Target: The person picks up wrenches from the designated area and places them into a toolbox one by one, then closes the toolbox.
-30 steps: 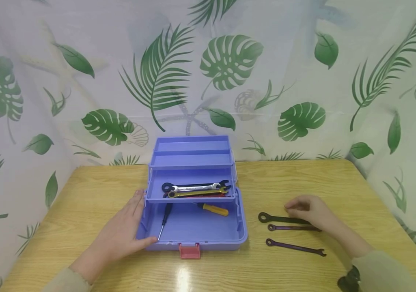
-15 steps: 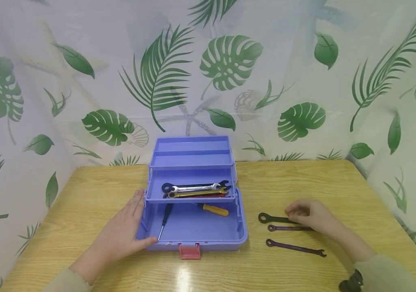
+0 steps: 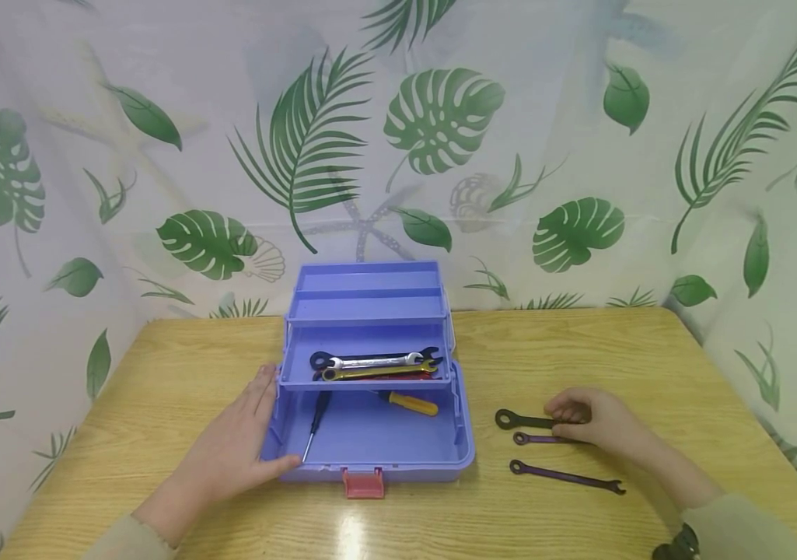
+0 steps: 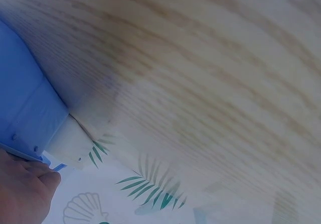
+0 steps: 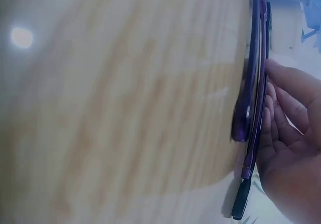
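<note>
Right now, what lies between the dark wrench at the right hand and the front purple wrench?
Another purple wrench lies between the dark wrench and the front purple wrench, as the head view shows.

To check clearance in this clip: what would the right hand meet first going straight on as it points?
The right hand would probably meet the open blue toolbox first, past the black wrench close against it; depth is unclear.
</note>
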Tool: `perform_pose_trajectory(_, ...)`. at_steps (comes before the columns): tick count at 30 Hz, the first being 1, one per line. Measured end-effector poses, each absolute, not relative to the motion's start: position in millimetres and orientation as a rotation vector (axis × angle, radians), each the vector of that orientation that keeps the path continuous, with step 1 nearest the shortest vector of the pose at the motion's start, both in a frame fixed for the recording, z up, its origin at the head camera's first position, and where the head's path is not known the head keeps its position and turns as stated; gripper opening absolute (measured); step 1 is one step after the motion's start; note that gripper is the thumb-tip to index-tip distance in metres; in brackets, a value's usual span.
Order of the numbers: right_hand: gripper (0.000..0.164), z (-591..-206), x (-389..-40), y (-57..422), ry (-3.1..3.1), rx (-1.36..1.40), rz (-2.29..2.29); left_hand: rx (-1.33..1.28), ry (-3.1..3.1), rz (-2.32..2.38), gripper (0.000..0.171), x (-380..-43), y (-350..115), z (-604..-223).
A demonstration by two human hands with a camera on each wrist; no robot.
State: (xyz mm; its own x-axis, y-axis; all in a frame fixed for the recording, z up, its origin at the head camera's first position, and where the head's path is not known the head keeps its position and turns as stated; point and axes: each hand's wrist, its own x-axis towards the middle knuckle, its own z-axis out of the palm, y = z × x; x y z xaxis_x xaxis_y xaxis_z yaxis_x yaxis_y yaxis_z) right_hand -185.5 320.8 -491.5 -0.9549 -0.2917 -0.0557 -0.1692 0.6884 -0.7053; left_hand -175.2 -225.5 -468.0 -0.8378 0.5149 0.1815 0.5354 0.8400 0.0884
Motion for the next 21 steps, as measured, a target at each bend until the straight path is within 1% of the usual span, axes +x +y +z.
perform_pose_trajectory(6, 0.016, -490.5, -185.1, 318.5, 2.766, -0.424, -1.087, -0.811, -2.892, -0.221, 0.121, -174.4, -224.9, -466.6)
perform_pose_trajectory(21, 0.012, -488.5, -188.3, 318.5, 2.800, -0.464, -0.991, -0.813, -2.892, -0.226, 0.121, -174.9, -225.4, -466.8)
